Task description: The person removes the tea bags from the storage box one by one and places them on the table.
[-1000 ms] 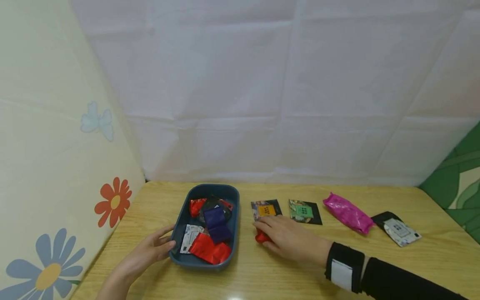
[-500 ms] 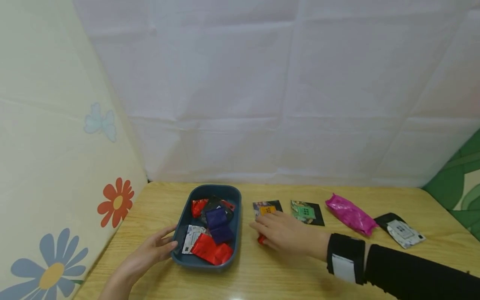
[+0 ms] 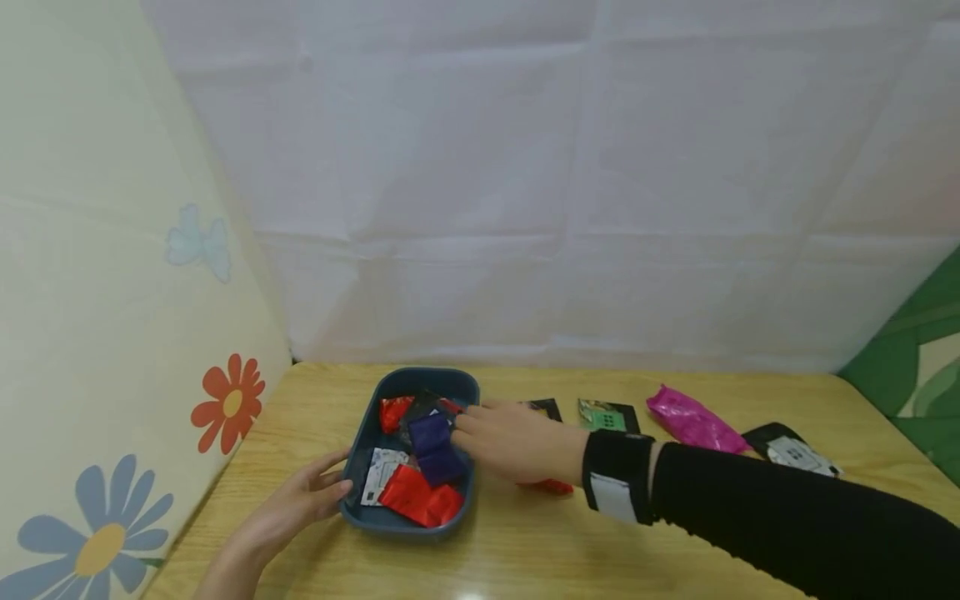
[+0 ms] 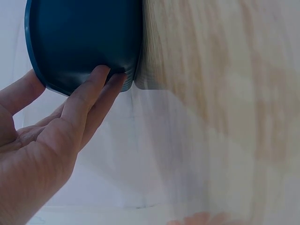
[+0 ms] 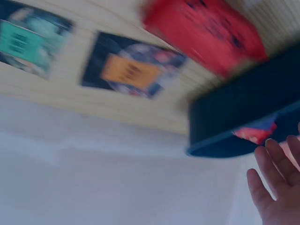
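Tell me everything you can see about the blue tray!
The blue tray is dark blue, looks like plastic, with rounded corners and raised walls. It sits flat on the wooden table, near the flowered wall. Inside lie small packets: red ones, a purple one, a white one and a dark one. The left hand touches its outer wall with straight fingers. The right hand reaches over its far rim, fingers open.

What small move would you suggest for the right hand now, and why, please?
Probably draw the right hand back to the red packet on the table: the fingers look straight and hold nothing over the tray, which the left hand touches.
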### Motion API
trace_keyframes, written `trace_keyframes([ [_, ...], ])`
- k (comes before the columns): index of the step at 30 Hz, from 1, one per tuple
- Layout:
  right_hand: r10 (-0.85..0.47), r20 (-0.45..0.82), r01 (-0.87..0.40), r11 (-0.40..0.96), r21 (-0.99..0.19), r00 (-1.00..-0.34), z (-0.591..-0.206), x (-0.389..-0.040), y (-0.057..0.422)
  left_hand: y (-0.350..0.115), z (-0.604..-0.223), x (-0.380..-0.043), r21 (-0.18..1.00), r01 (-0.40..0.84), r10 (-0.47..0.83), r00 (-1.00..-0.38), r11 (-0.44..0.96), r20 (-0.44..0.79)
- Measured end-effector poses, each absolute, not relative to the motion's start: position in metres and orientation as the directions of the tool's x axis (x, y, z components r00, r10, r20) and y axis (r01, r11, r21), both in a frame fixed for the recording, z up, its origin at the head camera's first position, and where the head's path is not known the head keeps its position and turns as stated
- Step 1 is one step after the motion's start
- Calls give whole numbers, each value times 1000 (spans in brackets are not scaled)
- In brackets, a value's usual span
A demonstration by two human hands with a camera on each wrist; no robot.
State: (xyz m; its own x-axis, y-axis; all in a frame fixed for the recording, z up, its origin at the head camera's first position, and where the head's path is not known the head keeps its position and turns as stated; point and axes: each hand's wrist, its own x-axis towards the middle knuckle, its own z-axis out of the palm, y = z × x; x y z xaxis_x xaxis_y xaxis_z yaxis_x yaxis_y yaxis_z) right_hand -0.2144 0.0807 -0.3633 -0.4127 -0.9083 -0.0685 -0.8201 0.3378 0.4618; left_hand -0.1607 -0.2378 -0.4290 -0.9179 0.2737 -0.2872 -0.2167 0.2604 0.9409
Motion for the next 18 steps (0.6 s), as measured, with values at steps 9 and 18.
trace_keyframes([
  [9, -907, -62, -839, 357, 411, -416, -362, -229, 15, -240, -431, -160, 945, -209, 266, -924, 250, -275],
  [18, -755, -155, -760, 584, 284, -637, -371, -239, -14, -239, -430, -160, 948, -200, 275, -924, 247, -267],
])
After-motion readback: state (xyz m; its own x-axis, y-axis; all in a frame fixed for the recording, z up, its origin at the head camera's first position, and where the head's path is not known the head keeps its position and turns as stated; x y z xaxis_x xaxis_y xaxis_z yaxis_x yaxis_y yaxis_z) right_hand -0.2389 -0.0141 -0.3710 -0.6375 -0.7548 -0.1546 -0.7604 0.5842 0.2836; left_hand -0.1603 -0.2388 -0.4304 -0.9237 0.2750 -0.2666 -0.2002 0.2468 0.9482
